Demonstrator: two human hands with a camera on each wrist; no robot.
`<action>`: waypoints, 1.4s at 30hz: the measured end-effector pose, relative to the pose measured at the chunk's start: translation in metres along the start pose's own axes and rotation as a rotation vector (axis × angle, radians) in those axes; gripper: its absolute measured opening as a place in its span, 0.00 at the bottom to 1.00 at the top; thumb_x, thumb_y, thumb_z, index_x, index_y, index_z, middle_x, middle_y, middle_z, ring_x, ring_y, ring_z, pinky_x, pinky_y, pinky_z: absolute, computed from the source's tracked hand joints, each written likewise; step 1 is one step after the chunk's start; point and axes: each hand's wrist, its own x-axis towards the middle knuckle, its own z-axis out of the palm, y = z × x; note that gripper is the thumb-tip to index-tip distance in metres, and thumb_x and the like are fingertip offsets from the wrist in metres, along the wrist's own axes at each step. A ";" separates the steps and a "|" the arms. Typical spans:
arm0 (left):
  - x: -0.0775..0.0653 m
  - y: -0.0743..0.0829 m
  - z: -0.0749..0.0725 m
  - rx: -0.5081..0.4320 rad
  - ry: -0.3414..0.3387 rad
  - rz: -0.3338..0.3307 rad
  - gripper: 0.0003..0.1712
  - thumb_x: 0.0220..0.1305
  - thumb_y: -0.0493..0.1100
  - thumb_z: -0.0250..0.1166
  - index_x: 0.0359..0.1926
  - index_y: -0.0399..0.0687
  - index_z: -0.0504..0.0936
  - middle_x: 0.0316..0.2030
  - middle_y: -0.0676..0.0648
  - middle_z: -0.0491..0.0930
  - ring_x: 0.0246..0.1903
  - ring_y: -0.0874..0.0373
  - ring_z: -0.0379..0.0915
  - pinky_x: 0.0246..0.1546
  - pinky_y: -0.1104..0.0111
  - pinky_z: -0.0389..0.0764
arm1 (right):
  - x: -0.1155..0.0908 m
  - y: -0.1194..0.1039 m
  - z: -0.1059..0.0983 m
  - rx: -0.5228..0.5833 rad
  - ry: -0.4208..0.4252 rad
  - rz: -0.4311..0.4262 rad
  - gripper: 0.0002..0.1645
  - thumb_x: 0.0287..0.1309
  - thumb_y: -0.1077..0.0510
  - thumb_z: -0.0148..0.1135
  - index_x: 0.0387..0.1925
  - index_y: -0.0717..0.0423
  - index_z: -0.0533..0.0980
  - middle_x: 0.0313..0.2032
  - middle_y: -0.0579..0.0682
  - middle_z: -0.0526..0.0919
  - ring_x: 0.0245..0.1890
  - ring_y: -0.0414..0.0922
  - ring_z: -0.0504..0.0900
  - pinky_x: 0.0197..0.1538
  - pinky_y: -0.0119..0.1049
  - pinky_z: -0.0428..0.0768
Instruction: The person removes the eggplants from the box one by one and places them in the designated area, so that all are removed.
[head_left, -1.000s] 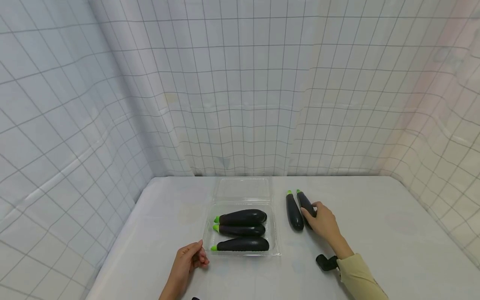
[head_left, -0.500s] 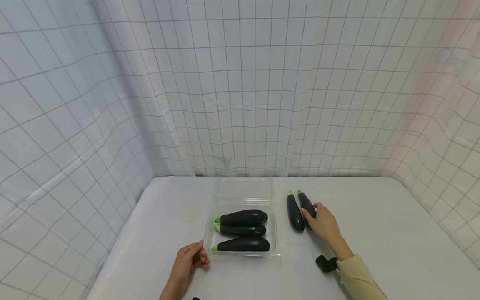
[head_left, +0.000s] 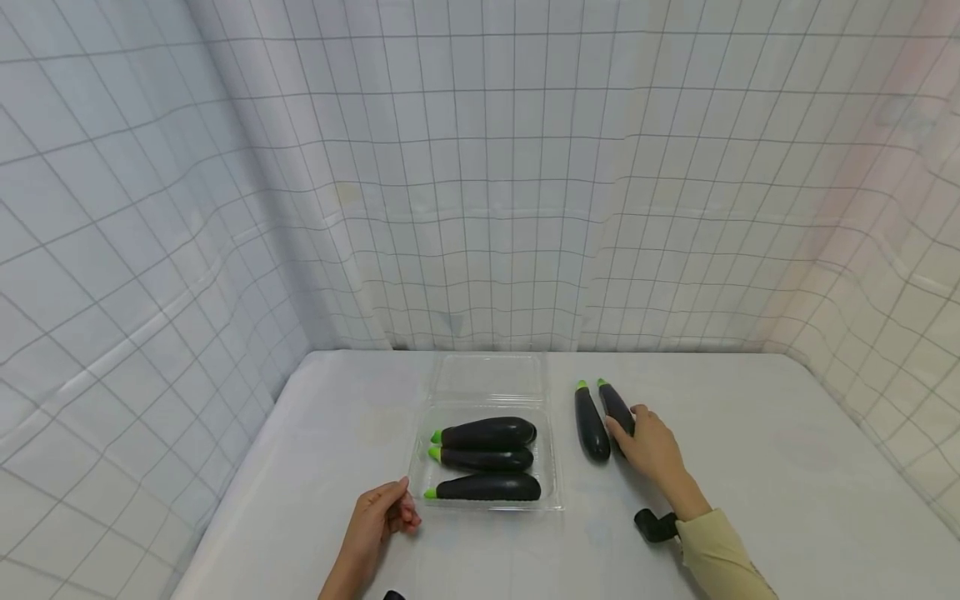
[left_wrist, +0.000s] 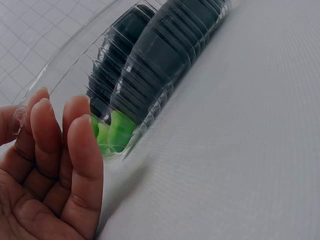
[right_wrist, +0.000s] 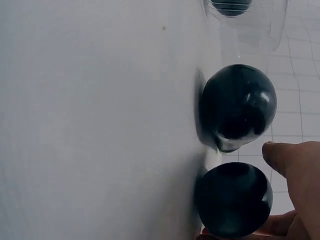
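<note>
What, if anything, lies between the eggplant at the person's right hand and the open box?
The other loose eggplant lies between the outer eggplant at the right hand and the clear box. The lid is folded back, so nothing visible covers the box.

The place looked like a curtained-off booth, closer to a makeshift studio or lab station than a lived-in room; the kind of building around it could not be told. White sheeting (head_left: 480, 167) with thin dark grid lines filled the upper part of the head view and ran down its left and right edges, closing in three sides in soft ripples. A plain white table (head_left: 810, 467) took up the lower middle, its far edge near the sheeting. The same grid showed at upper left from the left wrist and along the right edge from the right wrist.
</note>
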 end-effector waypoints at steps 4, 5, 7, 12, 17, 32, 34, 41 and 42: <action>0.001 -0.001 0.000 -0.001 0.004 0.001 0.21 0.67 0.50 0.58 0.22 0.40 0.75 0.18 0.47 0.75 0.20 0.58 0.76 0.26 0.68 0.80 | 0.000 0.002 -0.002 0.008 -0.005 0.012 0.38 0.66 0.44 0.53 0.55 0.78 0.63 0.49 0.76 0.72 0.47 0.68 0.74 0.47 0.58 0.73; 0.001 -0.001 0.000 -0.003 0.005 0.002 0.21 0.67 0.50 0.58 0.21 0.40 0.75 0.18 0.47 0.75 0.20 0.58 0.76 0.26 0.68 0.80 | 0.001 0.002 -0.003 0.010 -0.007 0.012 0.38 0.66 0.44 0.53 0.55 0.78 0.63 0.49 0.77 0.71 0.48 0.69 0.73 0.47 0.58 0.72; 0.001 -0.002 0.000 -0.001 0.005 0.002 0.21 0.68 0.49 0.57 0.21 0.41 0.75 0.18 0.47 0.75 0.20 0.58 0.76 0.26 0.68 0.80 | 0.001 0.002 -0.003 0.014 -0.011 0.013 0.38 0.66 0.45 0.53 0.56 0.78 0.63 0.49 0.77 0.71 0.48 0.69 0.73 0.48 0.58 0.72; 0.001 -0.002 0.000 0.003 0.007 0.001 0.21 0.68 0.50 0.57 0.22 0.41 0.76 0.18 0.47 0.75 0.20 0.58 0.76 0.26 0.68 0.80 | 0.000 0.003 -0.003 0.007 -0.013 0.007 0.38 0.66 0.45 0.53 0.56 0.78 0.62 0.50 0.77 0.71 0.49 0.69 0.73 0.48 0.59 0.72; 0.002 -0.003 -0.001 -0.006 0.007 0.000 0.21 0.67 0.51 0.58 0.22 0.40 0.75 0.18 0.46 0.75 0.20 0.58 0.76 0.25 0.68 0.80 | 0.001 0.002 -0.003 -0.002 -0.018 0.000 0.39 0.66 0.44 0.54 0.57 0.78 0.61 0.50 0.77 0.70 0.49 0.69 0.73 0.48 0.59 0.72; 0.002 -0.003 -0.001 -0.005 0.002 0.001 0.21 0.67 0.51 0.58 0.21 0.41 0.75 0.18 0.47 0.75 0.20 0.58 0.76 0.25 0.68 0.80 | 0.006 -0.002 -0.006 -0.112 0.170 -0.179 0.32 0.61 0.46 0.60 0.51 0.72 0.72 0.45 0.71 0.75 0.42 0.65 0.76 0.41 0.58 0.74; 0.002 -0.002 -0.001 -0.007 0.002 0.003 0.21 0.67 0.50 0.58 0.21 0.41 0.75 0.18 0.47 0.75 0.20 0.58 0.76 0.25 0.68 0.80 | 0.007 -0.006 -0.006 -0.113 0.222 -0.232 0.29 0.60 0.48 0.63 0.49 0.71 0.74 0.44 0.70 0.76 0.41 0.65 0.77 0.41 0.58 0.74; 0.002 -0.002 0.000 0.002 0.008 -0.011 0.21 0.67 0.50 0.57 0.21 0.42 0.75 0.18 0.47 0.75 0.20 0.58 0.76 0.25 0.68 0.80 | 0.014 -0.027 -0.007 -0.065 0.314 -0.426 0.25 0.55 0.48 0.67 0.45 0.66 0.78 0.41 0.62 0.80 0.42 0.60 0.78 0.42 0.56 0.74; 0.003 -0.002 0.000 0.001 0.006 -0.014 0.21 0.67 0.50 0.57 0.21 0.41 0.75 0.18 0.47 0.75 0.21 0.58 0.76 0.26 0.68 0.80 | 0.015 -0.031 -0.008 -0.064 0.319 -0.463 0.25 0.54 0.48 0.68 0.44 0.65 0.78 0.41 0.61 0.81 0.42 0.59 0.79 0.42 0.55 0.75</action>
